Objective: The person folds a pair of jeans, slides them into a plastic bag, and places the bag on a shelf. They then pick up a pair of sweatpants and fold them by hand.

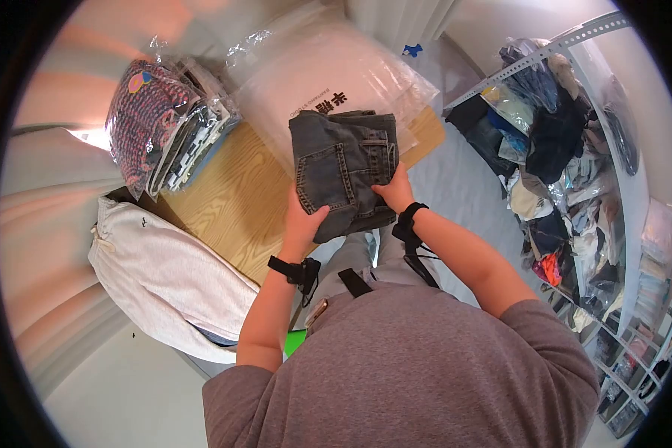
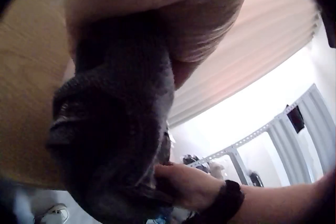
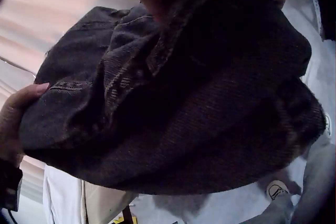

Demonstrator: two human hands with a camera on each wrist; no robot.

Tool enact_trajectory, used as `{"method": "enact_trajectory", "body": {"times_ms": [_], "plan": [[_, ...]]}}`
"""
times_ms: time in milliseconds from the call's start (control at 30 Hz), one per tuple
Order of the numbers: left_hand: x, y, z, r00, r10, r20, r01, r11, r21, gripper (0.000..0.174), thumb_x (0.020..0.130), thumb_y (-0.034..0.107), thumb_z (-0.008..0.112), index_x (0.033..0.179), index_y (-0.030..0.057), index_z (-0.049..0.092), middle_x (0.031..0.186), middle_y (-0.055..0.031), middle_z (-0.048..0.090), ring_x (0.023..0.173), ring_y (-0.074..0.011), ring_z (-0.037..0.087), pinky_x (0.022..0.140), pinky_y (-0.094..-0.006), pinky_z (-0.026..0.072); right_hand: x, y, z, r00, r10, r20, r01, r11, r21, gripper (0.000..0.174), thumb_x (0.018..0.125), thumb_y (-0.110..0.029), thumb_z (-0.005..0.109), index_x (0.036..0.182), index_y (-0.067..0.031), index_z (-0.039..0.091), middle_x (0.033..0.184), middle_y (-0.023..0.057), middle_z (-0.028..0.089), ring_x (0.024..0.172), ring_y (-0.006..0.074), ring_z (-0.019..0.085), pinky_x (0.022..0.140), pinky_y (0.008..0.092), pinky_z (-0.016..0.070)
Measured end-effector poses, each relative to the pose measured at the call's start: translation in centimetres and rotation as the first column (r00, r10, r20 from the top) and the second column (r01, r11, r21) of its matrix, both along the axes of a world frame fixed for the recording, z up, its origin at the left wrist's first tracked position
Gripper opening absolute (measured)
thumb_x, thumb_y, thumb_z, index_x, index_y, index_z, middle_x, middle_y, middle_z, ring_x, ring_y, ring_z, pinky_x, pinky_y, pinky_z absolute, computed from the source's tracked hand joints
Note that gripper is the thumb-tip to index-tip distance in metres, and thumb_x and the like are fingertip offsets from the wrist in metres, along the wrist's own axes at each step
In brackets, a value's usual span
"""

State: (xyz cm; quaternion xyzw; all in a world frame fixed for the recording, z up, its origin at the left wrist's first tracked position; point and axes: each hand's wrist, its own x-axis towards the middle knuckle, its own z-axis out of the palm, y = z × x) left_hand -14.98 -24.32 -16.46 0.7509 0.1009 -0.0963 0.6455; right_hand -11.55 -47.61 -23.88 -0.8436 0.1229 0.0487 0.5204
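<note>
Left hand (image 1: 304,222) and right hand (image 1: 396,193) grip folded dark-grey denim jeans (image 1: 323,178) between them; probably soft, weighty, best held by both sides.

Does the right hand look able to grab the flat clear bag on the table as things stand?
Probably not yet: the right hand grips the folded jeans. Beyond them, the flat bag looks close, its right side uncovered.

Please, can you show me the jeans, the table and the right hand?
Jeans (image 1: 324,177): head view, on the large pocket.
Table (image 1: 220,198): head view, bare wooden top.
Right hand (image 1: 398,193): head view, middle of the hand.
</note>
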Motion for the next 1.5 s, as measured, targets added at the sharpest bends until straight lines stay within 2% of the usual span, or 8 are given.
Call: {"method": "enact_trajectory", "body": {"times_ms": [567, 633, 700, 800, 900, 1000, 1300, 1500], "plan": [[0.7, -10.3, 4.0, 0.826, -0.560, -0.068, 0.451, 0.583, 0.676, 0.098, 0.065, 0.023, 0.070, 0.137, -0.0092, 0.013, 0.105, -0.0231, 0.044, 0.097, -0.0375, 0.049, 0.082, -0.0408, 0.0444, 0.6, -1.0, -0.8, 0.989, 0.025, -0.149, -0.021, 0.999, 0.033, 0.054, 0.068, -0.009, 0.075, 0.108, 0.0022, 0.040, 0.106, 0.0204, 0.055, 0.100, 0.0321, 0.056, 0.085, 0.0374, 0.0447], [0.4, -10.6, 3.0, 0.778, -0.625, -0.062, 0.494, 0.548, 0.675, 0.100, 0.064, 0.026, 0.072, 0.136, -0.0108, 0.013, 0.105, -0.0223, 0.044, 0.097, -0.0365, 0.048, 0.082, -0.0399, 0.0444, 1.8, -0.8, -0.8, 0.989, 0.027, -0.146, 0.094, 0.649, 0.755, 0.039, 0.081, -0.008, 0.062, 0.111, 0.0018, 0.039, 0.108, 0.0167, 0.056, 0.098, 0.0273, 0.056, 0.084, 0.0345, 0.0449], [0.0, -10.8, 1.8, 0.693, -0.721, -0.024, 0.527, 0.484, 0.699, 0.103, 0.063, 0.033, 0.073, 0.135, -0.0132, 0.015, 0.104, -0.0208, 0.044, 0.098, -0.0345, 0.047, 0.083, -0.0393, 0.0440, 0.2, -2.6, 0.2, 0.994, 0.093, -0.051, -0.076, 0.960, 0.268, 0.032, 0.087, -0.007, 0.051, 0.116, 0.0019, 0.040, 0.111, 0.0139, 0.055, 0.098, 0.0230, 0.056, 0.083, 0.0327, 0.0454], [0.1, -11.1, 0.6, 0.700, -0.714, 0.037, 0.441, 0.472, 0.764, 0.103, 0.061, 0.036, 0.074, 0.135, -0.0115, 0.020, 0.103, -0.0172, 0.045, 0.095, -0.0304, 0.048, 0.080, -0.0369, 0.0454, 0.1, -5.2, 1.5, 0.875, 0.211, -0.435, 0.284, 0.506, 0.815, 0.037, 0.088, -0.020, 0.055, 0.117, 0.0004, 0.047, 0.108, 0.0100, 0.058, 0.097, 0.0176, 0.056, 0.085, 0.0316, 0.0444], [0.3, -11.2, 0.7, 0.690, -0.723, -0.041, 0.506, 0.441, 0.741, 0.103, 0.062, 0.037, 0.074, 0.133, -0.0132, 0.020, 0.106, -0.0193, 0.044, 0.099, -0.0320, 0.047, 0.085, -0.0376, 0.0432, 0.3, -5.0, 2.9, 0.864, 0.298, -0.407, 0.207, 0.526, 0.825, 0.043, 0.084, -0.025, 0.062, 0.117, -0.0009, 0.049, 0.107, 0.0077, 0.059, 0.096, 0.0170, 0.057, 0.085, 0.0317, 0.0442], [-0.1, -12.1, 0.2, 0.712, -0.702, -0.009, 0.461, 0.458, 0.760, 0.100, 0.062, 0.038, 0.074, 0.132, -0.0125, 0.024, 0.109, -0.0191, 0.045, 0.102, -0.0310, 0.047, 0.086, -0.0374, 0.0427, 0.5, -4.0, 3.5, 0.895, 0.306, -0.325, -0.043, 0.783, 0.621, 0.045, 0.080, -0.026, 0.068, 0.115, -0.0015, 0.052, 0.105, 0.0064, 0.060, 0.095, 0.0169, 0.057, 0.084, 0.0309, 0.0442], [2.3, -7.2, -1.1, 0.647, -0.702, 0.297, 0.671, 0.710, 0.213, 0.038, 0.077, 0.025, 0.064, 0.105, -0.0010, 0.058, 0.096, -0.0133, 0.058, 0.093, -0.0299, 0.055, 0.083, -0.0358, 0.0446, 1.2, -3.8, 3.2, 0.859, 0.325, -0.396, 0.103, 0.647, 0.755, 0.044, 0.074, -0.013, 0.070, 0.112, 0.0000, 0.054, 0.106, 0.0083, 0.061, 0.097, 0.0185, 0.057, 0.084, 0.0308, 0.0454], [1.8, -1.5, -2.5, 0.974, -0.209, 0.093, 0.172, 0.938, 0.300, 0.018, 0.079, 0.015, 0.061, 0.091, 0.0020, 0.062, 0.089, -0.0125, 0.060, 0.086, -0.0297, 0.056, 0.078, -0.0380, 0.0449, -0.7, -5.7, 7.5, 0.932, 0.161, -0.324, 0.153, 0.637, 0.755, 0.048, 0.076, -0.012, 0.068, 0.116, 0.0040, 0.048, 0.110, 0.0117, 0.059, 0.098, 0.0201, 0.057, 0.088, 0.0320, 0.0439]]}}
